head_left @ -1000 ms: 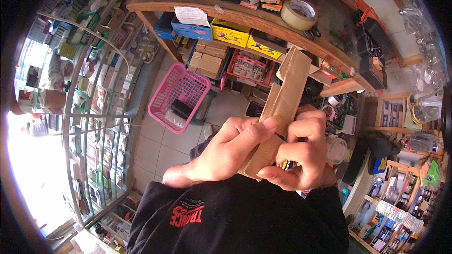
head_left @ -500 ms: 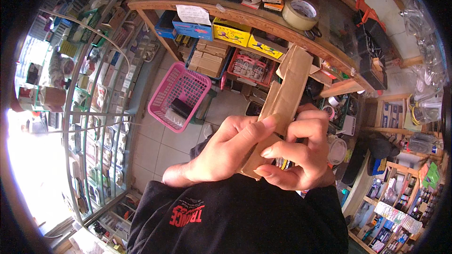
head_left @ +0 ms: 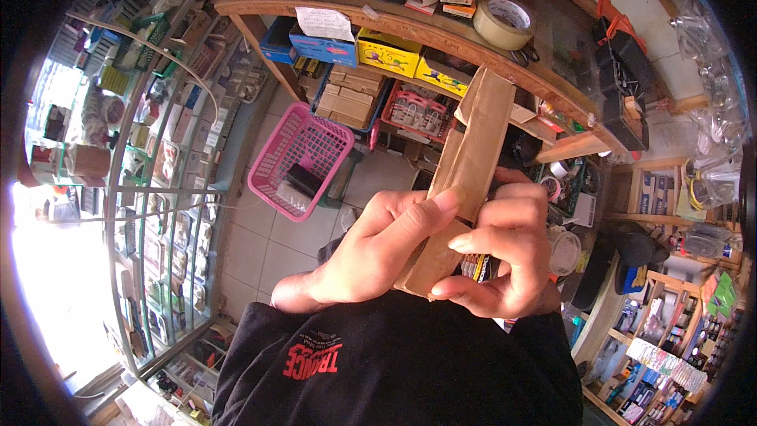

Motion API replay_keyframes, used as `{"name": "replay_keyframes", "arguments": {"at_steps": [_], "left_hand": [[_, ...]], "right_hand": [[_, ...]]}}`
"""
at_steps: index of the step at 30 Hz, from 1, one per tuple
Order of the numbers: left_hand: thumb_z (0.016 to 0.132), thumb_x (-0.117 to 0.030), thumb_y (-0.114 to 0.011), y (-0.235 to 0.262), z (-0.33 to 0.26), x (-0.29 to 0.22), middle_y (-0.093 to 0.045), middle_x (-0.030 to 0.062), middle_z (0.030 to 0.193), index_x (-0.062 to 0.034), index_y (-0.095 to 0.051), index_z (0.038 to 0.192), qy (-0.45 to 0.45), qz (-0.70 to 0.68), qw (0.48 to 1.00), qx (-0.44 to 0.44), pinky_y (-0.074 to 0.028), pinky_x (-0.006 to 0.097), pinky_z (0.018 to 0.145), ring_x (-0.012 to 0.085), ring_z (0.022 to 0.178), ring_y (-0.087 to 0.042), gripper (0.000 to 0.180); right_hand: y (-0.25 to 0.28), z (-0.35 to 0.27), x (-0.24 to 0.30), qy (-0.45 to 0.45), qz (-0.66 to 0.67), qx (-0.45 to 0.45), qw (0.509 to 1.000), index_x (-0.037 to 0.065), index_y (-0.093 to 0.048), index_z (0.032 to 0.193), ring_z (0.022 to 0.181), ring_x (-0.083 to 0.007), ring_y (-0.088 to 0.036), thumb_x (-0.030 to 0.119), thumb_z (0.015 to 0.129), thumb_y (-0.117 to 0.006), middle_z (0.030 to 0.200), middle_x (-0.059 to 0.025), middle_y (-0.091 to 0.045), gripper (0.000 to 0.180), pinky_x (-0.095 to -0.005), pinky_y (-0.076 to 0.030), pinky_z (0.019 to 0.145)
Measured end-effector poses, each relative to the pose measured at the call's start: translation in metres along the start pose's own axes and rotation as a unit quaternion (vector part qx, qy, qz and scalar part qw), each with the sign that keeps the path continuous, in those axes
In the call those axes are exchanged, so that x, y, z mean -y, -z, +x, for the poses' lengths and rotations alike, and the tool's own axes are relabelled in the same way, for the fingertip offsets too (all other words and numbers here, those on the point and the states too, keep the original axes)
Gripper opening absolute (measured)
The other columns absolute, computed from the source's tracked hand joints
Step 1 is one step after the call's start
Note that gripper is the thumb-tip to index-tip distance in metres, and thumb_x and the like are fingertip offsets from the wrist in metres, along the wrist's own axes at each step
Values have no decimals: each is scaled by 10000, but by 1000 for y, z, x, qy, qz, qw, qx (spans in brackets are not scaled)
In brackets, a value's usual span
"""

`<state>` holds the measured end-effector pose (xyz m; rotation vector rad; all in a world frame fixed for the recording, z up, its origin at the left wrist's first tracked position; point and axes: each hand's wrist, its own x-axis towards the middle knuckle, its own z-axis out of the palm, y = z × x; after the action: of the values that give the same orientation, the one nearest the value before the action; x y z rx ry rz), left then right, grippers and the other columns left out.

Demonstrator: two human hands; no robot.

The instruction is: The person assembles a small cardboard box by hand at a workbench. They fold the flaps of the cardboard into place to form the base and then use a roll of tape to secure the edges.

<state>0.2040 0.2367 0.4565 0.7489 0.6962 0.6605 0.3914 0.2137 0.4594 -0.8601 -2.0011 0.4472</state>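
Observation:
In front of my chest I hold a long, narrow brown cardboard box (head_left: 485, 138), slanting up and to the right, its flaps creased and partly unfolded at the far end. My left hand (head_left: 374, 248) is closed on its left side, the thumb lying across the top face. On the other side my right hand (head_left: 516, 248) curls round the box, with thumb and index finger bent at the near end. Between those fingers a small patch of yellow-and-black printed items (head_left: 476, 267) shows; I cannot tell whether they lie inside the box or behind it.
A pink plastic basket (head_left: 337, 134) with dark and clear packages stands on the tiled floor. Beyond the box is a wooden-edged counter (head_left: 394, 25) bearing a tape roll (head_left: 503, 22). Glass shelving (head_left: 169, 189) lines the left; wooden racks (head_left: 662, 323) of small goods stand right.
The far end of the box has shifted slightly left and up. My right thumb and index finger have spread a little farther apart, baring more of the printed items.

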Motion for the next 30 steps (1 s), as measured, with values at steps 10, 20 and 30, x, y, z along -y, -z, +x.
{"name": "replay_keyframes", "arguments": {"at_steps": [10, 20, 30], "left_hand": [[1062, -351, -441, 2, 0, 0, -618, -18, 773, -16, -648, 930, 14, -1, 1000, 7, -426, 216, 575, 31, 693, -542, 415], [1070, -347, -424, 7, 1, -3, -638, 3, 821, 4, -651, 967, 8, -3, 998, 60, -463, 234, 611, 48, 715, -564, 430], [1072, -331, -426, 6, 8, 1, -613, -18, 724, 1, -651, 872, -11, 92, 994, 58, -426, 231, 563, 29, 661, -528, 448]], "right_hand": [[2, 2, 0, 19, -57, 34, 998, 150, -670, 947, 889, -233, -452, 401, 786, -805, 927, -29, -454, 327, -494, -425, 923], [18, 14, -8, -2, 12, 76, 997, 129, -635, 955, 821, -226, -540, 370, 773, -829, 883, -31, -541, 359, -515, -417, 954], [28, 23, -6, 12, -34, 101, 994, 117, -720, 827, 680, -176, -530, 293, 713, -829, 723, 51, -587, 236, -394, -387, 786]]}}
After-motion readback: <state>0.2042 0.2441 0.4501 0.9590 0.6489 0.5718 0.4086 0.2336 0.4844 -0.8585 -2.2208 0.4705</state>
